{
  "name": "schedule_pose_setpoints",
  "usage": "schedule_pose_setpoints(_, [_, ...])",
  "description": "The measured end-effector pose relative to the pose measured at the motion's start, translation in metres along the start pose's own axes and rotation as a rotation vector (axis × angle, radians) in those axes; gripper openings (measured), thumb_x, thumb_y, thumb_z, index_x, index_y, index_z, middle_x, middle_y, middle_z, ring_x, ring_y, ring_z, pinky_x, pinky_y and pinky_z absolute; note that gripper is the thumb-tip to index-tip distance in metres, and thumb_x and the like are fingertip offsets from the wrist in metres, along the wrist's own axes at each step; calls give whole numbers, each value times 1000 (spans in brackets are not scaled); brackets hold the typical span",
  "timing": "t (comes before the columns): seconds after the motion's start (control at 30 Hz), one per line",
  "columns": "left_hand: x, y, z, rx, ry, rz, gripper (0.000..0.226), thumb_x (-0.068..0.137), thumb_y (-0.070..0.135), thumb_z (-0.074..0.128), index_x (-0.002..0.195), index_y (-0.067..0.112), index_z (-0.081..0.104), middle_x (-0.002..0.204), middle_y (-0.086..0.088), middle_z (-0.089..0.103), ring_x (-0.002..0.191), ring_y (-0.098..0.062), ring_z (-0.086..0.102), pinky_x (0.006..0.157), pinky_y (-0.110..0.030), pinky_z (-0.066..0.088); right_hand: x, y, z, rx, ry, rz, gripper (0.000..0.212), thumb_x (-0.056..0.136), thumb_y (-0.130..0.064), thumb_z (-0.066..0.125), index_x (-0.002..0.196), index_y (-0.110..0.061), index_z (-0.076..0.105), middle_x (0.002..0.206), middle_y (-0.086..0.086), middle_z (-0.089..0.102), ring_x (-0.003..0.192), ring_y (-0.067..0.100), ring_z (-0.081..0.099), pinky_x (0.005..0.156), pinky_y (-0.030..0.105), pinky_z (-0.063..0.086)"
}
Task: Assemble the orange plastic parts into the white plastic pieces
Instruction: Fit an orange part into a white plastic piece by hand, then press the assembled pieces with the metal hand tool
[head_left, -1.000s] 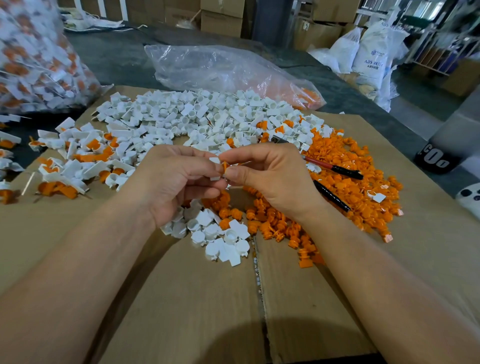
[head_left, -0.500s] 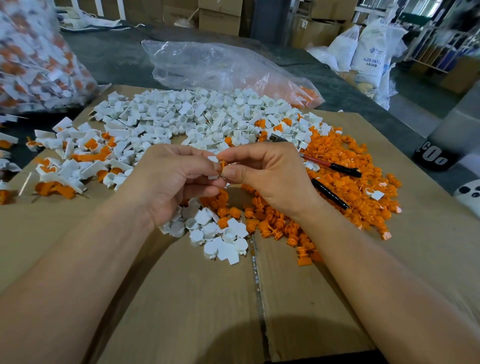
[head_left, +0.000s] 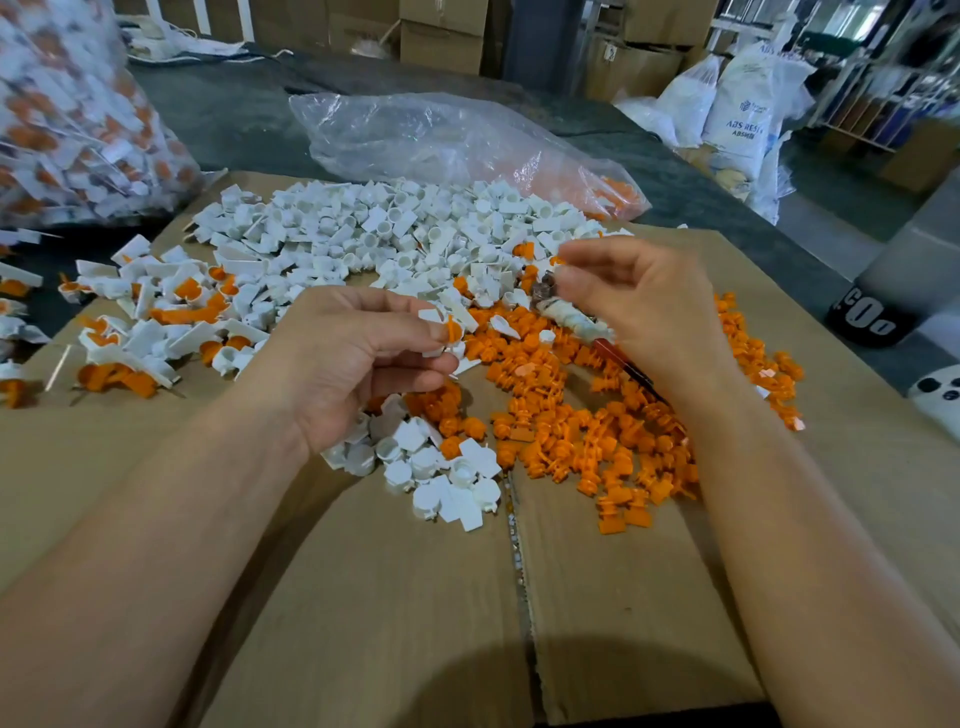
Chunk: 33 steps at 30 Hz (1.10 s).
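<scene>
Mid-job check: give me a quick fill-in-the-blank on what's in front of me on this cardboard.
The left hand pinches a white piece with an ____ part in it. The loose orange parts lie mostly nearer the ____ hand. The clear bag lies beyond the ____ pile. Missing: orange; right; white.

One view on record. The camera sits on the person's head, wide-angle, facing forward and steeply down at close range over the cardboard sheet (head_left: 363, 597). Left hand (head_left: 358, 358) and right hand (head_left: 649, 312) fall near frame centre. The upper edge reaches white sacks (head_left: 743, 104) well beyond. Lines bow toward the frame edges.
</scene>
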<state>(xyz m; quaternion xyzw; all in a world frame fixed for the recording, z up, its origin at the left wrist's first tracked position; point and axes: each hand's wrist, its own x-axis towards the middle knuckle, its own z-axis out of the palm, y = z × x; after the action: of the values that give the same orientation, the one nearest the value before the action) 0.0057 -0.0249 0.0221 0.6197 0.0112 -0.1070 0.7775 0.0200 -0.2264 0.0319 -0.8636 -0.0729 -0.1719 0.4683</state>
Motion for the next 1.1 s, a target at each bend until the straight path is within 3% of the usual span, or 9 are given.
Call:
schedule_pose_setpoints(0.1, [-1, -1, 0, 9, 0, 10, 28, 51, 2, 66, 79, 0, 60, 54, -10, 64, 47, -15, 65, 42, -18, 51, 7, 13, -22, -240, -1, 152, 40, 81, -31, 67, 118, -18, 60, 107, -5, 64, 94, 4, 59, 87, 24, 47])
schedule_pose_setpoints(0.23, [-1, -1, -1, 4, 1, 18, 29, 51, 3, 65, 79, 0, 60, 54, -10, 65, 48, -16, 65, 42, -18, 51, 10, 23, -30, -550, -257, 297, 78, 74, -52, 65, 139, -18, 38, 142, 3, 42, 127, 20, 41, 102, 37, 33])
schedule_pose_setpoints(0.37, [-1, -2, -1, -1, -2, 21, 30, 51, 3, 65, 79, 0, 60, 54, -10, 65, 49, -16, 66, 42, -18, 51, 10, 27, -26, -695, -411, 369, 97, 66, -61, 64, 145, -20, 25, 151, 3, 28, 136, 24, 28, 110, 43, 26])
schedule_pose_setpoints(0.6, [0, -3, -2, 1, -5, 32, 30, 51, 3, 66, 80, 0, 60, 54, -10, 65, 50, -16, 66, 43, -18, 51, 13, 34, -24, -835, -344, 382, 88, 68, -57, 69, 140, -21, 34, 145, 4, 36, 132, 27, 32, 109, 51, 23])
schedule_pose_setpoints(0.67, [1, -4, -3, 8, -6, 35, 30, 51, 3, 66, 80, 0, 61, 56, -10, 66, 51, -16, 67, 43, -18, 52, 13, 33, -21, -825, -302, 353, 80, 67, -54, 72, 133, -19, 43, 135, 5, 46, 124, 27, 41, 103, 47, 32])
schedule_pose_setpoints(0.77, [3, -5, -5, 8, -5, 42, 26, 52, 4, 66, 77, 1, 61, 57, -9, 67, 52, -16, 67, 45, -19, 53, 13, 30, -20, -814, -216, 256, 66, 66, -38, 76, 124, -16, 54, 120, 5, 56, 107, 23, 50, 80, 31, 40])
schedule_pose_setpoints(0.9, [5, -7, -4, -20, 2, 86, 13, 62, -1, 65, 73, 1, 61, 57, -7, 66, 54, -16, 67, 48, -19, 53, 9, 21, -18, -757, -48, 72, 45, 68, -23, 71, 111, -11, 61, 107, 8, 62, 92, 20, 52, 74, 31, 39])
schedule_pose_setpoints(1.0, [7, -9, -3, -52, 62, 138, 11, 78, -7, 60, 73, 3, 60, 57, -3, 65, 55, -15, 67, 48, -19, 52, 5, 12, -15, -662, 28, -45, 48, 71, -17, 66, 118, -12, 57, 108, 9, 59, 88, 13, 42, 71, 27, 30])
schedule_pose_setpoints(1.1, [9, -11, -1, -62, 127, 212, 14, 83, -4, 59, 74, 6, 59, 54, 2, 62, 54, -12, 65, 50, -20, 53, 0, 4, -9, -641, 17, -121, 55, 75, -12, 61, 129, -16, 51, 113, 9, 58, 98, 20, 49, 72, 26, 30])
